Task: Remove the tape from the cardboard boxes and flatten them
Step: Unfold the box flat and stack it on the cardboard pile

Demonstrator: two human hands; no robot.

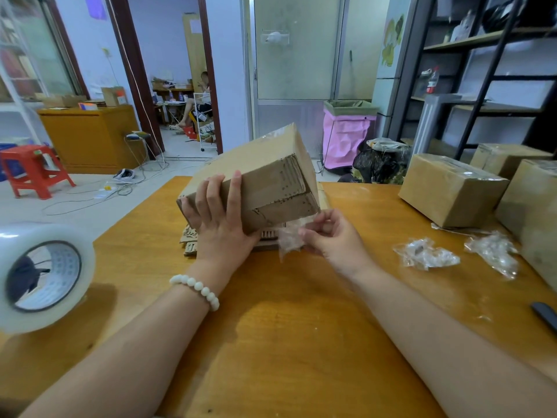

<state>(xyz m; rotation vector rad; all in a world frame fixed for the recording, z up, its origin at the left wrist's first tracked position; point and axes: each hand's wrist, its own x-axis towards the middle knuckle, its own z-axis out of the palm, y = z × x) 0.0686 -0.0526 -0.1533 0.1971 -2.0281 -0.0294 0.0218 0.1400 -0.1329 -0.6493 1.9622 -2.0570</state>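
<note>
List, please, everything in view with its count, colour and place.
held box: 1, brown, tilted over table centre
peeled tape: 1 strip, clear, at held box's lower corner
flattened cardboard: pile, brown, under held box
taped boxes: 3, brown, table's right
tape wads: 2, clear, table's right
tape roll: 1, clear, table's left edge
table: 1, orange wood
stool: 1, red, floor left
left grip: 1, bare hand, holds held box
right grip: 1, bare hand, pinches peeled tape
</note>
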